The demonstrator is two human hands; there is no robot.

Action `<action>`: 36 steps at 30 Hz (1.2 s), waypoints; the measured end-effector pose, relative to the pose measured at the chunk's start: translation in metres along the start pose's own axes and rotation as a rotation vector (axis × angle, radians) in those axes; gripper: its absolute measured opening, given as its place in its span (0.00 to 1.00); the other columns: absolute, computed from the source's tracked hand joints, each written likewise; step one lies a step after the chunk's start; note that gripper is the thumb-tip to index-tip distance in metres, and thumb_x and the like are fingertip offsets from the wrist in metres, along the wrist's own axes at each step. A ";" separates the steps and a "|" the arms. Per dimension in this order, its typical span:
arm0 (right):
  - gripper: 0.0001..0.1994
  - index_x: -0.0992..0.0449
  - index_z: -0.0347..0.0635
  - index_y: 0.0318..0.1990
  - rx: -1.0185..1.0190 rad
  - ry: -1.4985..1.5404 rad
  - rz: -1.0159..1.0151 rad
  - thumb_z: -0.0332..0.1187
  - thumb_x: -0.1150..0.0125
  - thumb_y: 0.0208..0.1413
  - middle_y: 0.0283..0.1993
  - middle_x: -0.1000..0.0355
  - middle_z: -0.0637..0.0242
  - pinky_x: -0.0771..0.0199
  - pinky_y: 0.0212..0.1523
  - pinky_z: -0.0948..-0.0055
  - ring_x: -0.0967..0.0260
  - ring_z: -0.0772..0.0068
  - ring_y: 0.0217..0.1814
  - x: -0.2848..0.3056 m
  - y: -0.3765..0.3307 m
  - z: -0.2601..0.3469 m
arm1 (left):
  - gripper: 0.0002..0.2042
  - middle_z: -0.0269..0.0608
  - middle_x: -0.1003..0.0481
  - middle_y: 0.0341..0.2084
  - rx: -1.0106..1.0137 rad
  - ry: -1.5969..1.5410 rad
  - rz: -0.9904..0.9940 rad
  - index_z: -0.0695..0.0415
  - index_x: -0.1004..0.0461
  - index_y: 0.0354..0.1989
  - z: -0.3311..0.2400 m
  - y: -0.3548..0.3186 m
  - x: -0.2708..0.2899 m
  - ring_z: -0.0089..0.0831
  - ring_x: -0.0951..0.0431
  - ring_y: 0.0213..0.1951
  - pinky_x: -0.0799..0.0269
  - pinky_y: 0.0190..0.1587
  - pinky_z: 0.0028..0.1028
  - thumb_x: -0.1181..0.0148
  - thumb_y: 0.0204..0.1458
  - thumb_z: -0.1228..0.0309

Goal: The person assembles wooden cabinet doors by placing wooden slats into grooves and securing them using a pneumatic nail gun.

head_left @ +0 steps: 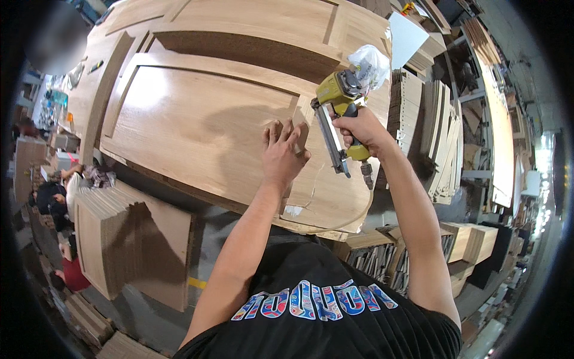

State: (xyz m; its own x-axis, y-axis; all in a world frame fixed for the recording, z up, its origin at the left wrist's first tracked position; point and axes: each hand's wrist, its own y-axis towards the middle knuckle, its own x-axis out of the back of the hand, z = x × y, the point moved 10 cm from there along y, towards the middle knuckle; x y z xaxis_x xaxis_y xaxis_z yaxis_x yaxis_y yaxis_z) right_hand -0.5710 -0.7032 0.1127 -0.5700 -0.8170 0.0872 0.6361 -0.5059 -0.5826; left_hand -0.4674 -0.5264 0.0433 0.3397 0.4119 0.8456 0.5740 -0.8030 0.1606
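Observation:
My right hand (363, 130) is closed around the black grip of a yellow-green pneumatic nail gun (336, 90). The gun is held tilted above the right end of a framed wooden panel (203, 113), its long silver magazine facing left. From the fitting at the base of its handle, an air hose (366, 206) curves down past the panel's near corner. My left hand (284, 157) lies on the panel's right frame strip, fingers spread and slightly bent. Whether a small piece sits under those fingertips is hard to make out.
Another framed panel (251, 24) lies beyond. A clear plastic bag (369, 64) sits past the gun. Stacked boards (439, 131) stand to the right, stacked panels (107, 233) at lower left. Other people, one in a red top (75, 274), are at the far left.

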 end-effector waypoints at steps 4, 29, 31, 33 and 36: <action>0.08 0.18 0.33 0.49 -0.051 -0.101 -0.016 0.26 0.30 0.66 0.26 0.28 0.74 0.28 0.23 0.75 0.33 0.83 0.22 -0.009 0.019 0.012 | 0.42 0.42 0.32 0.79 0.013 -0.059 0.013 0.42 0.30 0.79 -0.002 -0.002 0.007 0.57 0.38 0.80 0.47 0.83 0.56 0.21 0.52 0.57; 0.10 0.20 0.30 0.44 -0.130 -0.297 0.066 0.27 0.28 0.59 0.23 0.28 0.71 0.29 0.23 0.74 0.30 0.80 0.20 -0.045 -0.013 -0.001 | 0.66 0.40 0.28 0.75 0.089 -0.238 -0.104 0.66 0.69 0.88 0.012 -0.003 0.013 0.46 0.34 0.79 0.49 0.85 0.47 0.23 0.48 0.64; 0.11 0.19 0.29 0.46 -0.130 -0.306 0.059 0.27 0.29 0.59 0.23 0.28 0.71 0.30 0.23 0.75 0.30 0.80 0.20 -0.045 -0.016 0.000 | 0.67 0.41 0.28 0.75 0.095 -0.255 -0.101 0.66 0.70 0.88 0.013 -0.004 0.013 0.45 0.36 0.80 0.50 0.85 0.47 0.22 0.47 0.64; 0.11 0.19 0.29 0.46 -0.139 -0.323 0.064 0.27 0.28 0.59 0.23 0.28 0.71 0.30 0.23 0.75 0.30 0.80 0.20 -0.043 -0.014 -0.004 | 0.67 0.42 0.27 0.75 0.096 -0.264 -0.089 0.68 0.68 0.87 0.012 -0.003 0.013 0.45 0.39 0.82 0.52 0.86 0.47 0.21 0.47 0.64; 0.11 0.18 0.30 0.44 -0.144 -0.354 0.065 0.28 0.28 0.58 0.22 0.27 0.71 0.30 0.23 0.74 0.30 0.80 0.20 -0.044 -0.013 -0.005 | 0.66 0.42 0.27 0.75 0.098 -0.268 -0.093 0.69 0.67 0.87 0.013 -0.004 0.010 0.45 0.39 0.82 0.52 0.86 0.47 0.20 0.47 0.63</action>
State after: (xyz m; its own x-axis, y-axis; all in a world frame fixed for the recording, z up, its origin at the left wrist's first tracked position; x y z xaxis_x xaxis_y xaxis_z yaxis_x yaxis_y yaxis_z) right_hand -0.5571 -0.6594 0.1121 -0.3001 -0.9037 0.3054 0.5708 -0.4266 -0.7015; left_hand -0.4568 -0.5130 0.0448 0.4589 0.5913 0.6631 0.6770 -0.7161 0.1701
